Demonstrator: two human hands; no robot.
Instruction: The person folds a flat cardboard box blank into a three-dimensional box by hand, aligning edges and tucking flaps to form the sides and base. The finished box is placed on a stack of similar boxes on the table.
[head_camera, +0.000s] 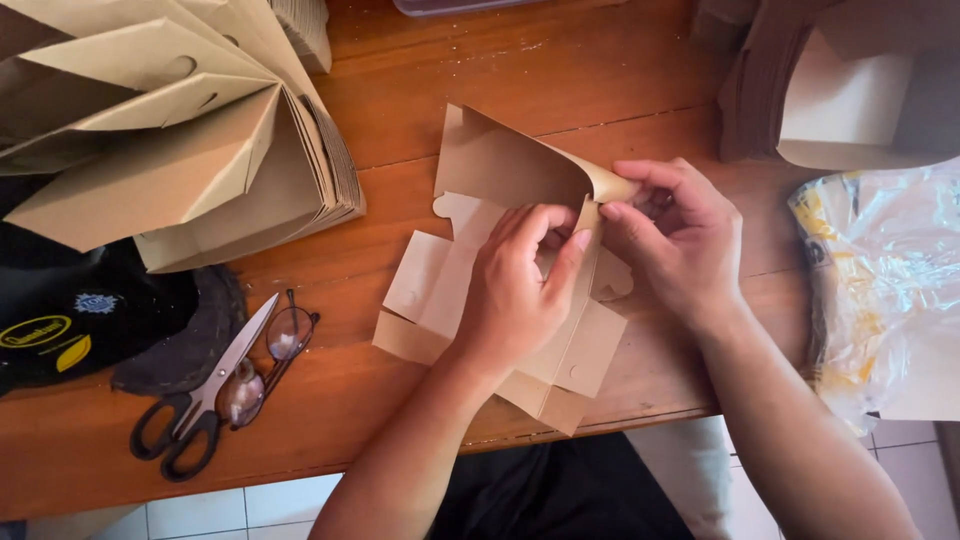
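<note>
Cardboard blank (470, 270), one flat brown box cut-out, lies on the wooden table (560, 70) near its front edge, with one panel curled up and over at the top. Both hands work on it: the left hand (515, 290) rests on the middle of the blank and pinches a folded flap between thumb and fingers, and the right hand (675, 240) grips the curled panel's edge just beside it, fingertips of the two hands almost touching. The left hand covers the centre of the blank, so the fold under it cannot be seen. To the left a big fanned stack of brown folded boxes (170, 130) takes up the corner. Below that lies a dark cap (90, 320), then one pair of black-handled scissors (205, 400) lying across one pair of glasses (265, 365), touching them. At the right sits one crumpled plastic bag (880, 290), and above it another pile of cardboard (840, 80), well apart from the hands
</note>
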